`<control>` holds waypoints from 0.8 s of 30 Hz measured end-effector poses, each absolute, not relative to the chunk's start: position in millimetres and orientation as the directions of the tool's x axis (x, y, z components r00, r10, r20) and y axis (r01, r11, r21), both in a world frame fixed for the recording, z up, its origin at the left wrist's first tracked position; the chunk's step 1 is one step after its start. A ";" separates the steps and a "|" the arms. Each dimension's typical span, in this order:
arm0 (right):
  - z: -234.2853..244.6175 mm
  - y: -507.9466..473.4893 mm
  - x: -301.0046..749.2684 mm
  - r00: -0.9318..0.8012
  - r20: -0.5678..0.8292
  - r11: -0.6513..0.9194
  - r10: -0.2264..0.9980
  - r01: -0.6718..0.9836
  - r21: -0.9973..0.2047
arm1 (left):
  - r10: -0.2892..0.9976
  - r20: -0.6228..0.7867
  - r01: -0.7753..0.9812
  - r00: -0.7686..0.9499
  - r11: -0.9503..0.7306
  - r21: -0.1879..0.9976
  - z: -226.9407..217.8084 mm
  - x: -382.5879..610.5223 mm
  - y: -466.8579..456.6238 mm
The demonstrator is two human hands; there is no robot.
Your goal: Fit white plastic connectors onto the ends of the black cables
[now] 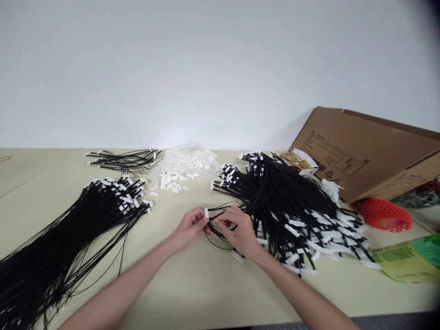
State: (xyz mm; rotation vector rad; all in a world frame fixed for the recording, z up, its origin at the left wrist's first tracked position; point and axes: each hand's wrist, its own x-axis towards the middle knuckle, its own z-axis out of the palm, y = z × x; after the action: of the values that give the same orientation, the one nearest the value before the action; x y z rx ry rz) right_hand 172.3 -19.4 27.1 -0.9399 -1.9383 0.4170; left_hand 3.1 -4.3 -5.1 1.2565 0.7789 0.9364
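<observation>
At the centre of the frame my left hand pinches a white clip onto the black cable that my right hand grips. The pile of cables at lower left already wears clips, so those look done. The bigger heap on the right and the bag of clips above suggest plenty remains.
</observation>
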 end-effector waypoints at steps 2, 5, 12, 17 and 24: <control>25.3 -18.8 172.6 -0.312 0.601 0.671 0.736 0.454 -0.586 | 0.906 0.012 -0.145 0.423 0.055 0.988 -4.0 3.1 -5.0; 20.4 -16.7 174.1 -0.328 0.648 0.709 0.687 0.498 -0.500 | 0.911 0.014 -0.122 0.412 0.040 0.992 -3.2 3.2 -5.6; 22.1 -16.2 180.9 -0.433 0.723 0.758 0.538 0.624 -0.190 | 0.907 0.021 -0.103 0.420 0.024 0.994 0.3 5.6 -7.1; 26.3 -19.3 178.5 -0.513 0.633 0.730 0.580 0.672 -0.124 | 0.898 0.052 -0.118 0.437 0.001 0.993 1.8 4.1 -8.2; 27.7 -22.6 186.2 -0.335 0.780 0.755 0.529 0.605 -0.253 | 0.900 0.045 -0.101 0.433 -0.001 0.995 -0.8 -2.6 -6.9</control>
State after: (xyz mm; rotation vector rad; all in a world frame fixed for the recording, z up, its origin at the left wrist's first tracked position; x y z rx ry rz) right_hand 186.2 -22.6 27.7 -0.8546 -2.0078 -0.1011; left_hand -2.6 -6.9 -0.8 1.3338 0.7938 0.9342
